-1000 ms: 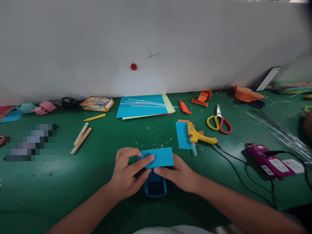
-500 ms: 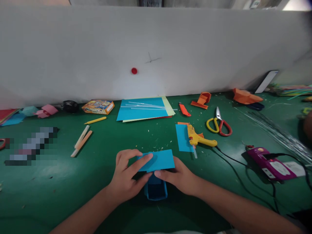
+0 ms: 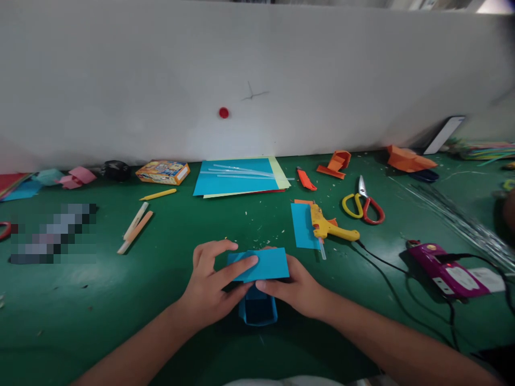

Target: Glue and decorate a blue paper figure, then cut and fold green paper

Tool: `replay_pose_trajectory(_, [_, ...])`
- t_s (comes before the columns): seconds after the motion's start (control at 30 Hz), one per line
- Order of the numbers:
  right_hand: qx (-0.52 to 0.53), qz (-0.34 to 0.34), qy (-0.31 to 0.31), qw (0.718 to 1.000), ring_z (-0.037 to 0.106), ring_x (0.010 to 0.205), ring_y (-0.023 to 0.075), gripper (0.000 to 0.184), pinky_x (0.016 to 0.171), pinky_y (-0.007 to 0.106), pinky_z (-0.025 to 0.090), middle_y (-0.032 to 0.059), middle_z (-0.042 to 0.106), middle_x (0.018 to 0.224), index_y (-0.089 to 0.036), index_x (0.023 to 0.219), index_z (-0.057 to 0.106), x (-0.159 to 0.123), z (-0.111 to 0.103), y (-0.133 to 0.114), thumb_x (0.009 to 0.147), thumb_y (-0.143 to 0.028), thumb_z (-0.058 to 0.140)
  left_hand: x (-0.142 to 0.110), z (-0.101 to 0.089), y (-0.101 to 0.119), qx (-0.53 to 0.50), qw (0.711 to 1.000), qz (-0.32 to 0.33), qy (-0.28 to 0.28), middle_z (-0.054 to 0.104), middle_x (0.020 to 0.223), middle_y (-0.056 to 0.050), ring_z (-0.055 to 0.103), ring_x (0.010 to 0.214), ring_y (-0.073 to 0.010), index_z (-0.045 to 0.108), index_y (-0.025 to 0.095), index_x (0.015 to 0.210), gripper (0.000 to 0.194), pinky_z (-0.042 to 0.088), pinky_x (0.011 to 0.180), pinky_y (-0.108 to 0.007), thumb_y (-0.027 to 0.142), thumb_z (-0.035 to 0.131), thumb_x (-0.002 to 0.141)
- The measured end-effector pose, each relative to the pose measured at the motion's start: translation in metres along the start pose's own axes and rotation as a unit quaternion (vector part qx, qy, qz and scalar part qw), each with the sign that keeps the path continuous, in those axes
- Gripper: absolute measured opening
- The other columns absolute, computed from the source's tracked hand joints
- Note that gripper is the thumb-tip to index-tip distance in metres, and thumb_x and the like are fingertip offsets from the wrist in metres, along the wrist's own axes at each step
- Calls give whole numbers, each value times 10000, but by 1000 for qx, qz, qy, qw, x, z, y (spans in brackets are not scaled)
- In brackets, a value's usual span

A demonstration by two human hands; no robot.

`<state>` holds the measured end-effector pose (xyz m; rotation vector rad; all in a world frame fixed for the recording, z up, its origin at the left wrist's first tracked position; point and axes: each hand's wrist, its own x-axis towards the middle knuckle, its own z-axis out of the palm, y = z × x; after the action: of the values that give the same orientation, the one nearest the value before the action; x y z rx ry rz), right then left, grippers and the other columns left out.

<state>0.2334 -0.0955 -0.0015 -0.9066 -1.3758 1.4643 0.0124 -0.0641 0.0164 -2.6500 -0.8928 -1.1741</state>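
Note:
Between my two hands is a flat blue paper piece (image 3: 271,264), held level near the front of the table. My left hand (image 3: 215,281) presses its index finger on the top of the paper, with the thumb at the near edge. From the other side my right hand (image 3: 300,281) grips it, thumb in front and the other fingers mostly hidden behind. Just below hangs or stands a blue open box shape (image 3: 259,313); whether it is joined to the flat piece I cannot tell.
Beyond my hands, a yellow glue gun (image 3: 333,230) rests on blue paper (image 3: 302,225). Scissors (image 3: 364,203), an orange cutter (image 3: 306,179) and stacked coloured sheets (image 3: 233,185) lie farther back. A purple power strip (image 3: 446,273) with cables sits right. Pens (image 3: 135,230) lie left.
My left index finger has slid slightly to the right over the blue paper. The view has shifted a little; both hands keep their hold.

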Motion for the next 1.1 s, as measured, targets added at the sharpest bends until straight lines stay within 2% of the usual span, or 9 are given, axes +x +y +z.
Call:
replay_pose_trajectory(0.1, [-9, 1, 12, 1000, 694, 968, 237, 435, 932, 448, 577, 38, 722, 1023, -231, 1055, 634, 0, 0, -1, 813, -549, 805, -1, 0, 0, 1, 1000, -2, -3, 526, 1265, -108, 556, 1134, -294, 705, 286, 1219, 287, 471, 921, -439, 247, 685, 936])
replay_pose_trajectory(0.23, [2, -11, -12, 1000, 698, 967, 231, 382, 951, 452, 569, 40, 739, 1033, -231, 1065, 647, 2, 0, -5, 853, -520, 778, -3, 1, 2, -7, 1000, -21, -7, 527, 1274, -110, 551, 1155, -300, 682, 293, 1270, 329, 483, 941, -449, 261, 672, 943])
replay_pose_trajectory(0.4, [-7, -18, -26, 999, 692, 980, 230, 328, 956, 445, 567, 43, 741, 1045, -226, 1050, 682, 4, -4, -8, 879, -495, 758, -5, 0, 1, -13, 999, -37, 1, 521, 1271, -127, 543, 1181, -314, 566, 270, 1441, 502, 486, 978, -460, 298, 664, 949])
replay_pose_trajectory(0.63, [-4, -20, -26, 999, 691, 1034, 243, 348, 972, 459, 563, 49, 738, 1089, -229, 1079, 670, 4, -5, -6, 873, -491, 770, -6, -1, -1, -12, 1000, -11, -6, 517, 1286, -110, 543, 1165, -299, 665, 313, 1289, 340, 473, 969, -462, 276, 658, 951])
replay_pose_trajectory(0.87, [24, -36, -48, 998, 639, 1229, 261, 397, 1093, 495, 488, 73, 706, 1284, -242, 1240, 646, 6, -4, -4, 917, -458, 732, -8, -3, -3, -3, 999, -3, -35, 537, 1321, -120, 548, 1194, -310, 653, 300, 1356, 410, 445, 1015, -472, 281, 639, 946])
replay_pose_trajectory(1.0, [36, -33, -50, 998, 636, 1221, 258, 407, 1086, 488, 490, 69, 710, 1257, -248, 1234, 644, 6, -4, -3, 908, -473, 739, -9, -2, -3, -4, 1000, -1, -28, 539, 1320, -125, 553, 1179, -315, 654, 306, 1350, 409, 463, 999, -479, 333, 632, 942])
replay_pose_trajectory(1.1, [50, -13, -54, 997, 661, 1130, 243, 399, 1032, 448, 516, 55, 726, 1160, -238, 1194, 649, 6, -4, -2, 907, -502, 734, -11, 0, -2, 3, 1000, -5, -13, 520, 1308, -138, 547, 1178, -325, 658, 306, 1335, 404, 480, 975, -492, 372, 630, 938])
